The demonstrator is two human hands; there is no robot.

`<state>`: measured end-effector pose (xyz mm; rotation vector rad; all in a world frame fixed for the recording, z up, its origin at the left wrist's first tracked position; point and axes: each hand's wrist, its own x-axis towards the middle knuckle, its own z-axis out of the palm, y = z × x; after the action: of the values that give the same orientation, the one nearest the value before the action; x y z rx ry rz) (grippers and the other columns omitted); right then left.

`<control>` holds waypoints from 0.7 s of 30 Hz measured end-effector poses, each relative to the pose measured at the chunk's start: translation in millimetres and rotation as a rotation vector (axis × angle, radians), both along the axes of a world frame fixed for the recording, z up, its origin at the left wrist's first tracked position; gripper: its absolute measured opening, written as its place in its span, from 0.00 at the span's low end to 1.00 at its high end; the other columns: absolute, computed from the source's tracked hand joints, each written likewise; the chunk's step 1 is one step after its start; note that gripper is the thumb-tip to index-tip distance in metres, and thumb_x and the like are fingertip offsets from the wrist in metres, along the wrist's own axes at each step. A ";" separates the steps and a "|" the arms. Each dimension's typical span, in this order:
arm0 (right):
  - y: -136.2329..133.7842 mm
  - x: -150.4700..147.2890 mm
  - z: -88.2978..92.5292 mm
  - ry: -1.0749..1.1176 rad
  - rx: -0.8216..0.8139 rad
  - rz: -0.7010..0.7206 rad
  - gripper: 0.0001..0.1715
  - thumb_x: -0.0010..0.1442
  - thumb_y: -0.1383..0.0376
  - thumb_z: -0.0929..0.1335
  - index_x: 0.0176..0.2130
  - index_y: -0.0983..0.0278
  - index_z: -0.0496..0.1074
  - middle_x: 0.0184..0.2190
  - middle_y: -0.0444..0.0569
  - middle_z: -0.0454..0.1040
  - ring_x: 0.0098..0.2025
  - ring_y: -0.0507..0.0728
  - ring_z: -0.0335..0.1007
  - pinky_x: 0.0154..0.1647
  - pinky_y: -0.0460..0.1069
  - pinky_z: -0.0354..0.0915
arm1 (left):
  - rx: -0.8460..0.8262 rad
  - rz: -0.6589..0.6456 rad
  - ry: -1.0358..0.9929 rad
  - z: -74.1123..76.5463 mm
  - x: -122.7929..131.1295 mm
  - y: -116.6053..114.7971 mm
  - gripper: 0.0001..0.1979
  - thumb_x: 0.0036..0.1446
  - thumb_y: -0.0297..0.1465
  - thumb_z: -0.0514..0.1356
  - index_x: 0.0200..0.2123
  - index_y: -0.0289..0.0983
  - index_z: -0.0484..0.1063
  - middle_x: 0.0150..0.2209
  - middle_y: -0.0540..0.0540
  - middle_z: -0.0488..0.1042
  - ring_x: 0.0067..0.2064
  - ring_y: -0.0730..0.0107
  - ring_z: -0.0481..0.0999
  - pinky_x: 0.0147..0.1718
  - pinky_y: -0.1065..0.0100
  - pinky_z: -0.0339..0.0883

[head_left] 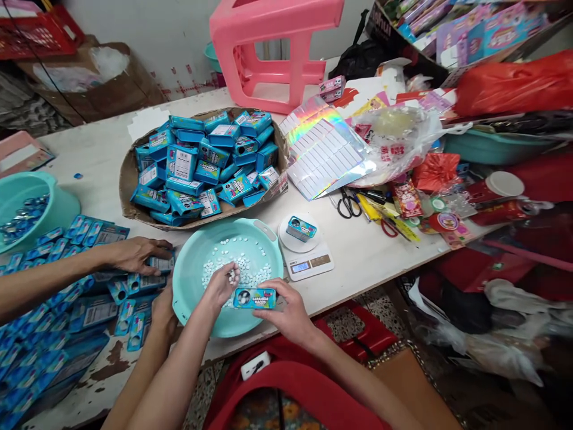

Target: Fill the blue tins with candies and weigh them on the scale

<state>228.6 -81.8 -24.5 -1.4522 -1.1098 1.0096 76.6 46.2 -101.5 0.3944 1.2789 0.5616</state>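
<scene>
My left hand (222, 285) is over a mint-green basin (185, 254), its fingers curled around a few small white candies (231, 275). Many more white candies lie scattered on the basin's bottom. In my right hand (290, 310) is a flat blue candy box (254, 298), held level above the basin's near side with its printed face up. Just beyond my right hand stands a white digital scale (310, 264), and another blue box (301, 229) rests on its round pan. The scale's digits are too small to read surely.
A co-worker's hands (138, 255) handle blue boxes (94, 310) at the left. Behind the basin sits a cardboard tray (128, 194) heaped with blue boxes. Holographic sticker sheets (326, 149), scissors (349, 204) and a pink stool (295, 65) are further back. Another basin (62, 206) stands far left.
</scene>
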 end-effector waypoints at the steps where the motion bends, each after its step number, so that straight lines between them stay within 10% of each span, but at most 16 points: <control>1: -5.4 3.7 1.0 0.001 -0.010 -0.008 0.22 0.45 0.65 0.76 0.42 0.60 0.72 0.39 0.47 0.73 0.43 0.56 0.70 0.45 0.51 0.66 | 0.017 -0.058 0.021 -4.8 -0.5 -4.3 0.08 0.45 0.31 0.63 0.27 0.33 0.69 0.21 0.49 0.69 0.19 0.77 0.66 0.17 0.76 0.59; 8: -44.4 47.3 -4.3 0.033 -0.108 -0.155 0.21 0.47 0.65 0.75 0.42 0.60 0.71 0.40 0.48 0.72 0.42 0.57 0.71 0.45 0.52 0.68 | 0.319 -0.512 0.210 25.2 12.3 9.3 0.09 0.41 0.34 0.64 0.27 0.34 0.74 0.20 0.49 0.69 0.21 0.74 0.66 0.18 0.75 0.57; 14: -56.1 80.3 -9.1 0.014 -0.168 -0.321 0.19 0.49 0.63 0.73 0.42 0.61 0.71 0.40 0.48 0.72 0.41 0.58 0.71 0.43 0.51 0.68 | 0.739 -0.765 0.175 79.7 98.0 51.9 0.05 0.45 0.31 0.61 0.28 0.37 0.75 0.23 0.48 0.71 0.24 0.69 0.69 0.23 0.71 0.61; 21: -60.8 108.6 -17.3 -0.014 -0.156 -0.423 0.19 0.49 0.62 0.73 0.43 0.61 0.71 0.40 0.50 0.73 0.42 0.59 0.71 0.44 0.53 0.68 | 1.300 -1.094 0.549 71.0 185.0 71.7 0.11 0.46 0.21 0.55 0.29 0.39 0.74 0.30 0.46 0.70 0.31 0.67 0.68 0.30 0.68 0.58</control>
<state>337.2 -142.6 -41.9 -1.7304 -0.6999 0.7962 261.6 117.9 -30.5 2.2741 0.8146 0.2399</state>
